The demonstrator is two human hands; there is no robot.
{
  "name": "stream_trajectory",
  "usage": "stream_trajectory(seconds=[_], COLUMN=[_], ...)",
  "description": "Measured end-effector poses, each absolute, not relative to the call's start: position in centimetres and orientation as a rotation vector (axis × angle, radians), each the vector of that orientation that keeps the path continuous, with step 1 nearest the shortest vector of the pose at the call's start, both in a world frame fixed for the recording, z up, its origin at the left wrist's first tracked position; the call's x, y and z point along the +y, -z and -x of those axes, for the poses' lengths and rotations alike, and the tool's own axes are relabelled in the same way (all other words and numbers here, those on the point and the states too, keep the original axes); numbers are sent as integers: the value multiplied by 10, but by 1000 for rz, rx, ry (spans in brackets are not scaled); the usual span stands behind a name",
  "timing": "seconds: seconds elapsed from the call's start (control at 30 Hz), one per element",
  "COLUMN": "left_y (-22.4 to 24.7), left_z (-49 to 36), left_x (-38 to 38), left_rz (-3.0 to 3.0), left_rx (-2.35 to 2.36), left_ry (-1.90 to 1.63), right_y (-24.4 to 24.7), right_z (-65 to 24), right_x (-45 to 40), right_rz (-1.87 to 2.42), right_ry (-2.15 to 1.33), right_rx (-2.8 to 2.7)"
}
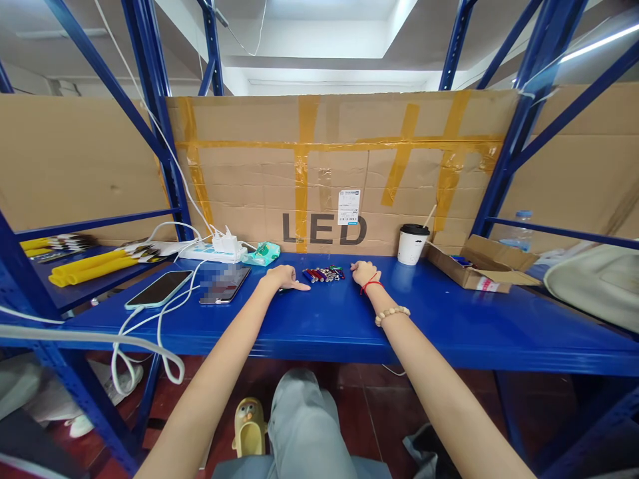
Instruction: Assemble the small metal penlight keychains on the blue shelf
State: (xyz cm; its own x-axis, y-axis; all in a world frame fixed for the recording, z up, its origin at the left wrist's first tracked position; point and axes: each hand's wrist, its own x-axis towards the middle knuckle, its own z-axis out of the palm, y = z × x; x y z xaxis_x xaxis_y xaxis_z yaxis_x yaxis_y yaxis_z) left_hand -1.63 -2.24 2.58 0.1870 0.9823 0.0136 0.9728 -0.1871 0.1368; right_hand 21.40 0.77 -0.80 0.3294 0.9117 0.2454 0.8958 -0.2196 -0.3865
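Observation:
Several small metallic cylinders in red, blue and silver (pixel 324 273) lie in a row on the blue shelf (pixel 319 319), between my two hands. My left hand (pixel 284 277) rests on the shelf just left of them, its thumb stretched out to the right and its other fingers bent; a small dark thing shows under it, too small to name. To the right of the pieces is my right hand (pixel 366 273), its fingers curled in and partly hidden; what they hold, if anything, cannot be made out. A red string and a beaded bracelet circle the right wrist.
A lidded paper cup (pixel 412 245) and an open cardboard box (pixel 474 266) stand at the right. Two phones (pixel 162 290), white cables, a power strip (pixel 214 250) and a green packet (pixel 262 254) are at the left. Cardboard (pixel 239 179) closes off the back.

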Motion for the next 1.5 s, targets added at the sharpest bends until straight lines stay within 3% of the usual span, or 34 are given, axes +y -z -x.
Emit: stream_trajectory(seconds=[0.27, 0.6, 1.03, 1.27, 1.5], left_y=[-23, -11, -11, -10, -8], left_z=[43, 30, 22, 19, 14], left_x=[-7, 8, -1, 2, -3], left_rz=[-2219, -2596, -2619, -2669, -2567], left_rx=[1893, 1484, 1219, 1218, 1283], left_ry=[-132, -517, -638, -773, -978], right_y=[6, 5, 3, -10, -14], right_z=[-212, -213, -214, -197, -177], right_x=[5, 8, 10, -4, -16], right_rz=[2127, 2107, 2048, 1696, 1212], right_ry=[-53, -129, -142, -80, -87], right_rx=[-1591, -1538, -1596, -1476, -1847])
